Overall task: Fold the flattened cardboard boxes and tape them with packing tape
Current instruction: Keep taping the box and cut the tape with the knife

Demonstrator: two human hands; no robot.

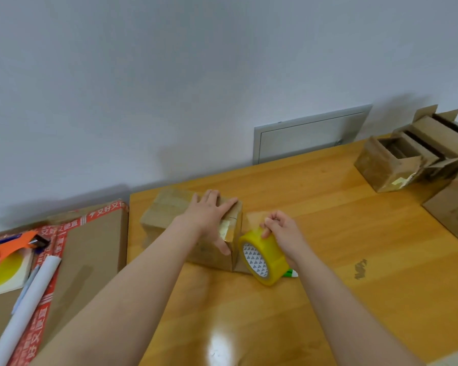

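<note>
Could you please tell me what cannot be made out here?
Head view:
- left hand covers the small brown cardboard box's top seam
- yellow packing tape roll and right hand hide most of a green-and-white object
- frame's left edge crops the orange plastic tape dispenser

— Where are you working?
— A plain packing room or back office, I'd say. My wooden counter [328, 233] stands against a bare white wall [169, 88] with a grey access panel [310, 137].
— Why packing?
— Made-up cardboard boxes [389, 167] are piled at my right. At my left, a big carton [90, 249] carries an orange tape dispenser [3, 253] and a paper roll [21, 320].
</note>
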